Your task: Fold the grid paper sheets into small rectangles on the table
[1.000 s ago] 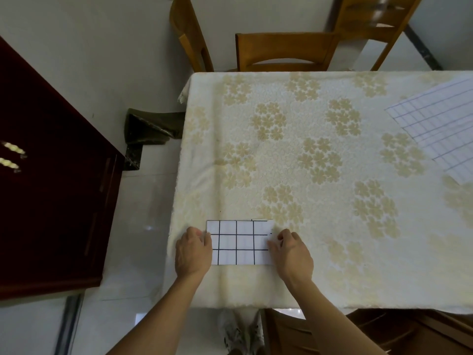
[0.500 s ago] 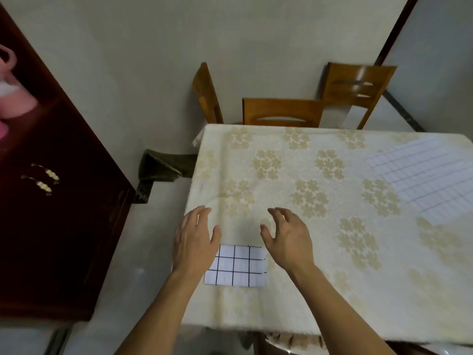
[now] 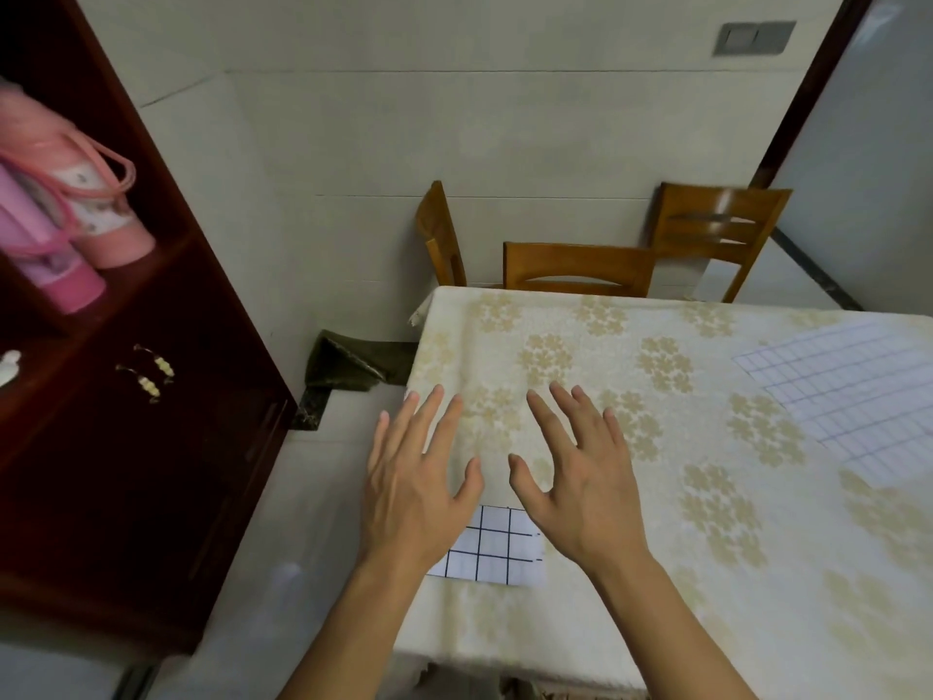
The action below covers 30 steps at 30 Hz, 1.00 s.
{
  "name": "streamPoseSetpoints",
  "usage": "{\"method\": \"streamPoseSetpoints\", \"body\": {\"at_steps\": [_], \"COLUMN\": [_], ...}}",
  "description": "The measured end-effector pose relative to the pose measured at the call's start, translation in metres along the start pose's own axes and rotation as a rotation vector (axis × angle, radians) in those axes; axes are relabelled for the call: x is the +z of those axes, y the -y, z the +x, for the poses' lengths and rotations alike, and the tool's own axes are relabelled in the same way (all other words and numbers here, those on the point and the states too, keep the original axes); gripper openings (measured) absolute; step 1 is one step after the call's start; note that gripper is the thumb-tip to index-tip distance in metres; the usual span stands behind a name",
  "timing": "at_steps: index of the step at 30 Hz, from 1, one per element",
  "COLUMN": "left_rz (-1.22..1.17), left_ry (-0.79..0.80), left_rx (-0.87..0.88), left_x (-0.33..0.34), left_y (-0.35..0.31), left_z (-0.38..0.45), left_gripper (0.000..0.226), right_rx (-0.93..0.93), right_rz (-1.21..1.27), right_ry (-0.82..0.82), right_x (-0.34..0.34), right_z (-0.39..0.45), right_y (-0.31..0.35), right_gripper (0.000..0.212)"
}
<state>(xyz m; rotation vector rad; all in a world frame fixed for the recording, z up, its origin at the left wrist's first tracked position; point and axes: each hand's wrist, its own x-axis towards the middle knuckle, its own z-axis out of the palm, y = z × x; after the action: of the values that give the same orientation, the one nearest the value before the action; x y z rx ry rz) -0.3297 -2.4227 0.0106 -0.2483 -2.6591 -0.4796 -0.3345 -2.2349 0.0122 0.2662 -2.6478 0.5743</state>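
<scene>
Two hands hang spread, palms down, gripping nothing: left hand (image 3: 416,490), right hand (image 3: 580,479). Below and between them, a folded sheet (image 3: 492,550) lies near the table's (image 3: 656,573) near-left edge; an unfolded sheet (image 3: 853,396) lies far right.

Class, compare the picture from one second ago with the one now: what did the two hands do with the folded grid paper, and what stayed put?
Both hands let go. The left hand and right hand lifted off the folded paper and now hover open, fingers spread, above it. The folded paper stayed near the table's near edge, and the unfolded grid sheet stayed at the far right.
</scene>
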Motion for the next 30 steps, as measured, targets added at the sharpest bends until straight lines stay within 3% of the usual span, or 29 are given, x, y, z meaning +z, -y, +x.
{"method": "streamPoseSetpoints", "body": {"at_steps": [17,30], "left_rz": [-0.04,-0.238], "left_ry": [-0.006,0.082], "left_rx": [-0.035,0.165], "left_x": [0.005,0.01], "left_y": [-0.015,-0.007], "left_z": [-0.002,0.01], "left_gripper": [0.061,0.059], "right_rx": [0.078,0.334], "right_rz": [0.037,-0.076], "right_ry": [0.019,-0.09], "right_x": [-0.002,-0.018], "right_z": [-0.007,-0.042], "right_y": [-0.006,0.005], "right_gripper": [0.064,0.063]}}
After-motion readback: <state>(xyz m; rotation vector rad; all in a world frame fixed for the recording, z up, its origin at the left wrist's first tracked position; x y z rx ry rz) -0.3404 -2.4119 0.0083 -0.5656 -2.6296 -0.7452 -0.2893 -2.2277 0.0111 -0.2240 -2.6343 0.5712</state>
